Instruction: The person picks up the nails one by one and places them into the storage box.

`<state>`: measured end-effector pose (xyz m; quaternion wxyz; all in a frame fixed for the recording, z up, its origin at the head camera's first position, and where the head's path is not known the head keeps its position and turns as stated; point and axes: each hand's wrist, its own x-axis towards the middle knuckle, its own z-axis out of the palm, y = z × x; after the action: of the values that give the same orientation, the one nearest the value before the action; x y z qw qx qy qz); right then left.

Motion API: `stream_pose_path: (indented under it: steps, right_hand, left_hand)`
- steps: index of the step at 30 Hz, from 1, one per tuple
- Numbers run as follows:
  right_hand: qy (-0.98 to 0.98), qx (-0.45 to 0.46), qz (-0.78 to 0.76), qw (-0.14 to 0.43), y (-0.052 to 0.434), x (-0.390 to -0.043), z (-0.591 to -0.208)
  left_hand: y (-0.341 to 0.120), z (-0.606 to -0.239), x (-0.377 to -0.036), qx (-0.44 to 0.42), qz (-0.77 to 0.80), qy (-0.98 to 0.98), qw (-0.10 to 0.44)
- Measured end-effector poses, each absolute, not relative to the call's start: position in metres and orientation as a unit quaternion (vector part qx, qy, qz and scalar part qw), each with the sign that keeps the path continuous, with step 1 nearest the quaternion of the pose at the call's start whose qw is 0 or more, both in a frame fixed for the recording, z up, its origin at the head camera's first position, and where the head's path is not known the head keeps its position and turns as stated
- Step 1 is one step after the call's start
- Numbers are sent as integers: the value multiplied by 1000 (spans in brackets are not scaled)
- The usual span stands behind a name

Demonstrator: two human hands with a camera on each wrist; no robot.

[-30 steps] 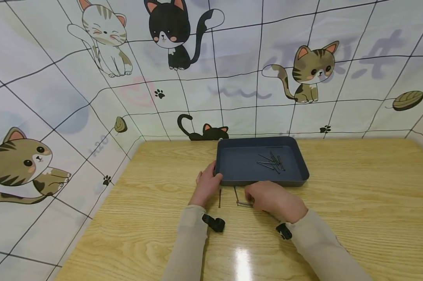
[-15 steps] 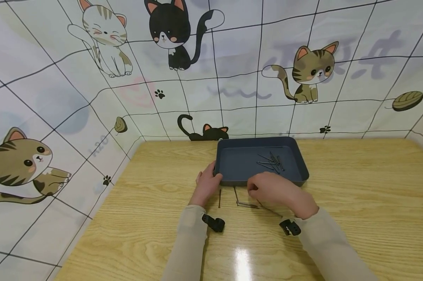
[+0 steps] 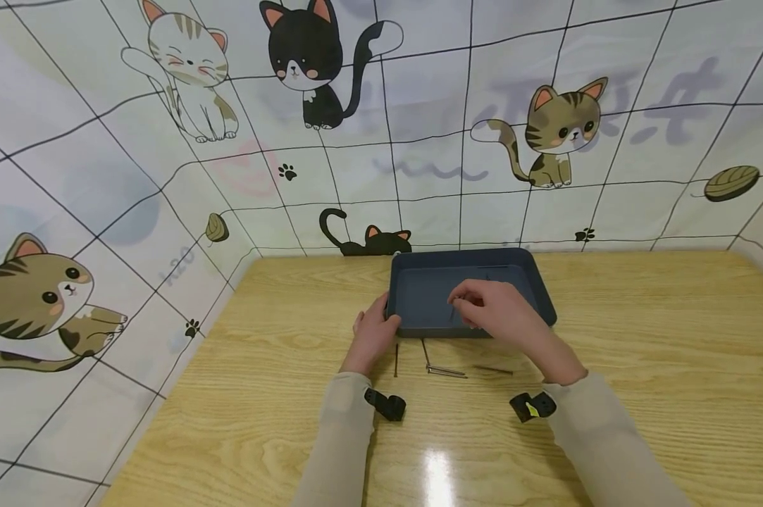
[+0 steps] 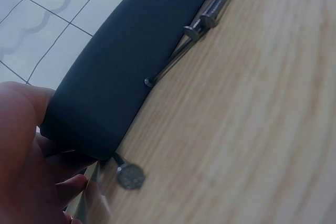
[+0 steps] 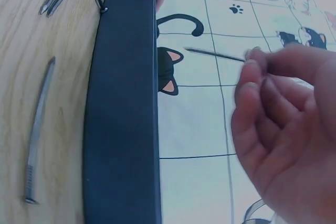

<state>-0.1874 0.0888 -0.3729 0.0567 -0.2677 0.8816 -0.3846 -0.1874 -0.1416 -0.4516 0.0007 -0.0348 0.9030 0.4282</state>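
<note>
In the head view my left hand (image 3: pixel 376 334) grips the near left corner of a dark blue tray (image 3: pixel 419 332), thumb at the rim. Above the tray's interior, my right hand (image 3: pixel 511 320) pinches a nail (image 5: pixel 215 54) between thumb and fingertips, its point sticking out in the right wrist view. In front of the tray, a single nail (image 3: pixel 396 360) lies near the left hand. Two nails (image 3: pixel 447 372) lie side by side, with another nail (image 3: pixel 425 350) touching them. Farther right is a lone nail (image 5: pixel 38 129). My right hand mostly hides the nails inside the tray.
The wooden table (image 3: pixel 261 394) extends to both sides and in front of the tray. Just behind the tray rises a wall covering (image 3: pixel 432 211) printed with cats and grid lines. A small black wrist camera (image 3: pixel 386 403) sits on the left sleeve, another (image 3: pixel 533 406) on the right.
My right hand has risen from the table nails to above the tray, bringing a nail with it. One nail stays behind at the right on the table. The left hand keeps its place.
</note>
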Motion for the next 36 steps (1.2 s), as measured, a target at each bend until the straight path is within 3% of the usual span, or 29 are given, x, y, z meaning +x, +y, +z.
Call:
stream_pose_path:
  steps: [11,36]
  right_hand:
    - [815,-210,-537,54,104,-201,-388]
    - [822,-180,-539,39,103,-219,-418]
  left_hand:
    - [-142,-452,-187,-35,429,903,3]
    - [-143,-450,-187,-28,422,906,-11]
